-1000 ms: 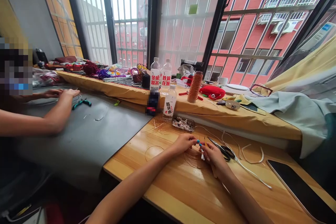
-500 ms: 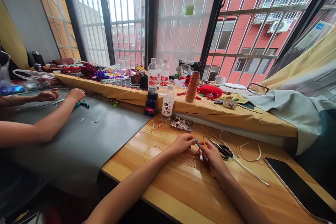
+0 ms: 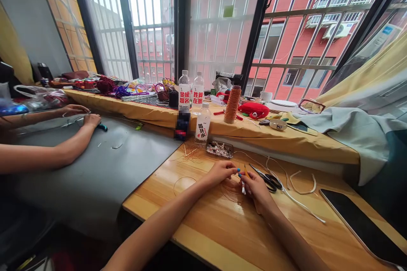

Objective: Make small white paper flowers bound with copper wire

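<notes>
Just above the wooden table, my left hand [image 3: 222, 173] and my right hand [image 3: 257, 188] meet fingertip to fingertip. My right hand is closed on a short white cord bundle [image 3: 243, 187] with a red binding round it. A slim yellow tool [image 3: 246, 172] also sticks up from its fingers; its lower part is hidden. The fingers of my left hand are pinched together at the bundle's upper end, and what they hold is too small to make out. Small blue spots show at both sets of fingertips. Loops of thin brown thread [image 3: 231, 194] lie beneath the hands.
Black-handled scissors [image 3: 270, 183] and white cords [image 3: 303, 207] lie right of my hands, with a phone [image 3: 362, 224] farther right. Behind stand a tray of small bits [image 3: 219, 149], a water bottle [image 3: 202, 127] and a thread cone [image 3: 232, 106]. A co-worker's hands [image 3: 90, 120] work at left.
My hands stay nearly in place, with fingertips shifted slightly; the yellow tool's lower part is now hidden behind my right hand. The co-worker's hands have moved a little, the nearer one down and left.
</notes>
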Demonstrator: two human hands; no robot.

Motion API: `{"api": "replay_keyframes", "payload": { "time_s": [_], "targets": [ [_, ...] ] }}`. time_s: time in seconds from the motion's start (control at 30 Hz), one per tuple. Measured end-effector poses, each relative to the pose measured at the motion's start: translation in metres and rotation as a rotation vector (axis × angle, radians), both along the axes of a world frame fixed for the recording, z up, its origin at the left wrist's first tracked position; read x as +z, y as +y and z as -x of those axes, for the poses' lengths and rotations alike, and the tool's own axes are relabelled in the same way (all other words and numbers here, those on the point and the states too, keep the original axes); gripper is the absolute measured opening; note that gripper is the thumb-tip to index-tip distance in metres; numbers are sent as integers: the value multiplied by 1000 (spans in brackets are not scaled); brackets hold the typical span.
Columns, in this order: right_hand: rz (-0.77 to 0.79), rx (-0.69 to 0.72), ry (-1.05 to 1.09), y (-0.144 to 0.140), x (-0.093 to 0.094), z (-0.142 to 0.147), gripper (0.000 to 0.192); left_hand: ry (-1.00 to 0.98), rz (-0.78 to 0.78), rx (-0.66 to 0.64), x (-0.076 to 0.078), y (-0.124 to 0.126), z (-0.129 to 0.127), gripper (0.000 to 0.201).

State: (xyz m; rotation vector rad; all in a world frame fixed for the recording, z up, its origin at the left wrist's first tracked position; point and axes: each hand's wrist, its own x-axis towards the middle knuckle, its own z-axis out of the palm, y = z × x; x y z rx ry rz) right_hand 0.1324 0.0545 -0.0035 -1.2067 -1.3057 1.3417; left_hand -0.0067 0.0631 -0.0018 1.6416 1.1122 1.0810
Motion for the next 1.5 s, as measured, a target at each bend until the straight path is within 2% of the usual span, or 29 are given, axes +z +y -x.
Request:
{"api": "replay_keyframes", "payload": {
  "time_s": [0.4, 0.53, 0.93, 1.03, 1.23, 1.33, 1.5],
  "targets": [
    [32, 45, -6, -3, 5, 1, 26, 44, -49, 36, 1, 0, 0, 22],
    [46, 60, -2, -3, 5, 2, 27, -3, 18, 31, 2, 0, -1, 29],
    [20, 63, -1, -1, 1, -1, 28, -13, 105, 8, 4, -1, 0, 22],
    [27, 59, -13, 0, 0, -1, 28, 17, 68, 11, 4, -1, 1, 23],
    [56, 93, -19, -3, 5, 0, 29, 147, -117, 57, 1, -1, 1, 18],
    [46, 115, -21, -3, 6, 0, 28, 149, -112, 54, 2, -3, 1, 18],
    [21, 70, -49, -5, 8, 1, 26, 79, -47, 44, 1, -2, 0, 18]
  ]
}}
